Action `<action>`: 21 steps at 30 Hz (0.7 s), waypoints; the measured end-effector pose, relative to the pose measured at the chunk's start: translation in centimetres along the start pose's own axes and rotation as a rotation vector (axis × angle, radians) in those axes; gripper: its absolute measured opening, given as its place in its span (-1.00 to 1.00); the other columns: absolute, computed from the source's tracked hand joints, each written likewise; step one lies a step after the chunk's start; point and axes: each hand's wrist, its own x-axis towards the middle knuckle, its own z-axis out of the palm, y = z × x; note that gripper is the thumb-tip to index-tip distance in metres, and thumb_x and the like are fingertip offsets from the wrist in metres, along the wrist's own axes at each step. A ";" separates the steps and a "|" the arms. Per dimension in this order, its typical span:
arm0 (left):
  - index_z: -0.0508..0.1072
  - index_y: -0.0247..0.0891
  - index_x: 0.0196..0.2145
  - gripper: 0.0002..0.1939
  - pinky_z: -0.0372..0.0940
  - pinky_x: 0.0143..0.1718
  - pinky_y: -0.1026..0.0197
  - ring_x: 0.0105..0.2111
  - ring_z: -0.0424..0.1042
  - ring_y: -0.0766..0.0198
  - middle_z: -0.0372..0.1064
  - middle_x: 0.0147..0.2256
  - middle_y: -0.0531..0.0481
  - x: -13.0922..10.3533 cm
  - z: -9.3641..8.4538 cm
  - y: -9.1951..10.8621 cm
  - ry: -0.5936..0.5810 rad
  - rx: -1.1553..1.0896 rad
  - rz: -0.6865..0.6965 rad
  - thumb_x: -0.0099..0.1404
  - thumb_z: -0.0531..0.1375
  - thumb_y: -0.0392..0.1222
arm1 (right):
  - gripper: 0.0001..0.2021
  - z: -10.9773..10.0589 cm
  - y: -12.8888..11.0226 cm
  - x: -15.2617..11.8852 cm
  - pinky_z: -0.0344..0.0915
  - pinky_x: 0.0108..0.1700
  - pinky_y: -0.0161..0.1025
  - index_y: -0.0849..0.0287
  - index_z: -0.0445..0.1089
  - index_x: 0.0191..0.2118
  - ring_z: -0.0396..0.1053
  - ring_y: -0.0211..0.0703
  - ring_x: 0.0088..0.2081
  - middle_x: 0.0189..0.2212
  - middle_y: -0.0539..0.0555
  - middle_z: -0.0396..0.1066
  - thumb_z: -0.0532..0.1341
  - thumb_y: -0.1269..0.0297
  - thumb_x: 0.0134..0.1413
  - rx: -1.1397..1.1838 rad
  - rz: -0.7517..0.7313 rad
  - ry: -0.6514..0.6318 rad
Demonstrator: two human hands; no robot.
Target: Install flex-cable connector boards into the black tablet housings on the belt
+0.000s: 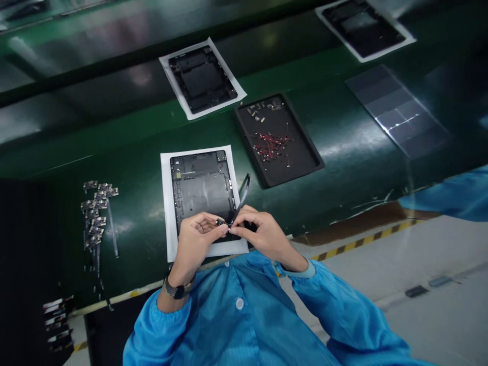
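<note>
Over the near end of a black tablet housing (202, 188), my two hands meet at a small circuit board (220, 222) with a black flat ribbon cable (241, 201). My left hand (196, 236) grips the board between thumb and fingers. Thumb and forefinger of my right hand (263, 231) are pinched at the base of the cable, by the board; its free end curves up and away. Fingers partly hide the joint between them. Beneath the housing lies a white sheet (168, 203).
Several similar boards with ribbon cables (95, 213) lie at left. A black tray (295, 175) holds red wires (271, 146) and small boards. Further off are two more tablet housings (204, 79) (362, 25) on white sheets. A clear plastic sheet (396, 109) lies at right.
</note>
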 end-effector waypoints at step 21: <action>0.53 -0.28 -0.30 -0.79 0.38 -0.35 0.24 -0.39 0.51 0.22 0.53 -0.39 -0.05 -1.9 -0.8 0.7 0.097 0.307 0.076 0.08 0.32 -0.16 | -0.83 -3.9 -1.9 1.6 0.29 -0.30 -0.23 0.18 0.53 -0.20 0.39 -0.14 -0.32 -0.28 0.11 0.51 0.26 0.24 0.14 -0.132 -0.040 -0.152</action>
